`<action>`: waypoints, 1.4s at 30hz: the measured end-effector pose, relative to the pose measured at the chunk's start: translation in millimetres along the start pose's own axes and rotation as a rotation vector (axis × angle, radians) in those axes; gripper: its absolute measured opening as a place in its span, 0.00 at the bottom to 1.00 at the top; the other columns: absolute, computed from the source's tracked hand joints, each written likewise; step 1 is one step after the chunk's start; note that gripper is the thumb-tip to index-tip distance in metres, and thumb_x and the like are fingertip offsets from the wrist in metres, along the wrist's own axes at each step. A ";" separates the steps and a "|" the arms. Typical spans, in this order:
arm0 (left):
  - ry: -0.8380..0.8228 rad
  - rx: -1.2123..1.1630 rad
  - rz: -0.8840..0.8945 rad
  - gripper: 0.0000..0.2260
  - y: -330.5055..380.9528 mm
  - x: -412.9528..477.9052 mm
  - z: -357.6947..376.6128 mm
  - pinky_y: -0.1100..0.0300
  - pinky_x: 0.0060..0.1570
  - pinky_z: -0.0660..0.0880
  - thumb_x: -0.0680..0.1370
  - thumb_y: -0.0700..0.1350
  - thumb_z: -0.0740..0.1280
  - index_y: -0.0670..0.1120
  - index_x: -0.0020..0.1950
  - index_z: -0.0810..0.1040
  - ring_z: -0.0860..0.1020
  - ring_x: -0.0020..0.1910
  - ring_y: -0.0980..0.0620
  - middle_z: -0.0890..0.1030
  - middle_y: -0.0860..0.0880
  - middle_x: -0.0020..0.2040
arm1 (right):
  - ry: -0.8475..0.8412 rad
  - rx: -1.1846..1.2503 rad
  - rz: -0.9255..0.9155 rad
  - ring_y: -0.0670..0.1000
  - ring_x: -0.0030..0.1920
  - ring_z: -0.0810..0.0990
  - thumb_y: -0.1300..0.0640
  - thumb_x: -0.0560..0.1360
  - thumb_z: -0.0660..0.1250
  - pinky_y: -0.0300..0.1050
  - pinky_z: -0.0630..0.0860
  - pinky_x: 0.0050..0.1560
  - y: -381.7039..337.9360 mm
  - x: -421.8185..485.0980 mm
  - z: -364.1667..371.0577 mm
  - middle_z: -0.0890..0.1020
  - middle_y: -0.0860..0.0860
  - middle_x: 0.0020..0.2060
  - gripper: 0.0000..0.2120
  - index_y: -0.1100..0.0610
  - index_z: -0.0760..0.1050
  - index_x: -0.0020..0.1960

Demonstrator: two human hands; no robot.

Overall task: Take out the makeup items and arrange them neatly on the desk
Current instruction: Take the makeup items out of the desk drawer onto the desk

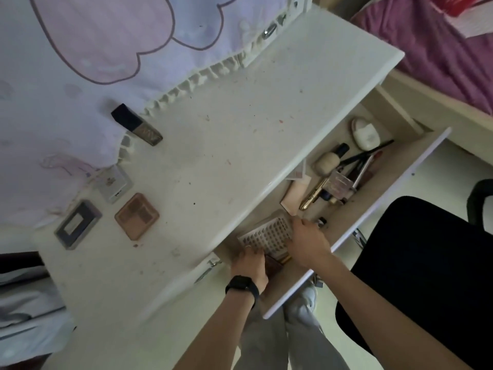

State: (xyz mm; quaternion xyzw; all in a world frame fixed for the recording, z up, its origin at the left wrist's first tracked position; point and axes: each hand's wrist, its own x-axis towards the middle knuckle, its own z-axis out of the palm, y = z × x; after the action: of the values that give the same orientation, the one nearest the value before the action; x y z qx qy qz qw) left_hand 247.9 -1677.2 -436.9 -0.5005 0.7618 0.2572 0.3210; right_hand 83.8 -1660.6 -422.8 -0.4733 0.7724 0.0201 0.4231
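Observation:
Both hands are inside the open drawer point(378, 198) on a clear flat case point(268, 235) with rows of small dark pieces. My left hand point(249, 265), with a black wristband, grips its near end. My right hand point(306, 243) grips its right side. On the white desk point(240, 129) lie a dark tube point(136, 124), a clear square compact point(113, 184), a brown palette point(136, 216) and a purple-grey palette point(78, 224). Further along in the drawer lie a white oval case point(364, 133), a cream bottle point(329, 160), a gold tube point(312, 197), brushes and pencils point(365, 158).
A pink-and-white cloth point(106, 49) hangs over the desk's back. A black chair point(421, 276) stands to the right of the drawer. A purple bedspread point(440, 49) lies at top right. My legs show below the drawer.

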 end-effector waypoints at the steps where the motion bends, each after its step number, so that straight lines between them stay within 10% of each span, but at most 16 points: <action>1: -0.001 -0.001 0.010 0.20 -1.2 -0.7 -1.0 0.49 0.61 0.74 0.79 0.41 0.65 0.47 0.70 0.69 0.74 0.63 0.42 0.71 0.42 0.67 | -0.022 0.026 0.022 0.62 0.66 0.72 0.56 0.79 0.64 0.56 0.75 0.59 -4.9 5.3 -0.1 0.72 0.59 0.67 0.25 0.59 0.61 0.73; 10: 0.163 -0.270 0.040 0.14 -22.7 -11.8 -17.0 0.50 0.50 0.79 0.82 0.53 0.63 0.50 0.65 0.70 0.80 0.57 0.44 0.80 0.47 0.59 | -0.051 0.158 0.195 0.64 0.69 0.68 0.52 0.75 0.69 0.56 0.72 0.66 -16.0 36.6 18.2 0.69 0.62 0.70 0.34 0.60 0.58 0.76; 19: 0.320 -0.694 0.104 0.11 -43.1 -43.1 -52.3 0.66 0.50 0.79 0.79 0.52 0.68 0.54 0.61 0.76 0.79 0.51 0.60 0.80 0.59 0.53 | 0.196 0.666 -0.080 0.36 0.47 0.81 0.47 0.78 0.70 0.27 0.73 0.39 11.0 -24.2 -22.7 0.83 0.36 0.45 0.07 0.41 0.77 0.55; 25: 0.494 -1.027 0.077 0.04 -20.7 -45.2 -128.5 0.71 0.36 0.74 0.76 0.50 0.73 0.55 0.46 0.78 0.80 0.41 0.62 0.82 0.61 0.41 | 0.520 1.204 0.105 0.45 0.45 0.85 0.47 0.78 0.70 0.42 0.78 0.46 30.2 -63.1 -63.9 0.86 0.42 0.43 0.08 0.48 0.81 0.53; 31: 0.537 -1.142 0.106 0.07 -7.9 7.2 -206.9 0.54 0.44 0.77 0.76 0.51 0.73 0.51 0.49 0.80 0.80 0.43 0.52 0.82 0.53 0.44 | 0.565 1.582 0.155 0.57 0.55 0.84 0.51 0.78 0.70 0.59 0.79 0.59 17.0 -34.2 -132.7 0.86 0.53 0.51 0.10 0.54 0.81 0.56; 42: 0.441 -1.116 0.074 0.08 -26.8 131.9 -270.5 0.59 0.42 0.78 0.78 0.51 0.71 0.50 0.54 0.81 0.83 0.46 0.52 0.84 0.51 0.50 | 0.721 1.262 0.111 0.49 0.48 0.85 0.47 0.77 0.71 0.49 0.81 0.53 -23.1 117.7 -259.6 0.87 0.47 0.47 0.17 0.53 0.76 0.62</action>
State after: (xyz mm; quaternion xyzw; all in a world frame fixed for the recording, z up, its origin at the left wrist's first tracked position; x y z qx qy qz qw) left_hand 171.5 -1958.8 -358.3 -0.6082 0.5772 0.5192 -0.1650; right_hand -86.5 -1869.4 -326.9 -0.0767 0.7511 -0.5649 0.3330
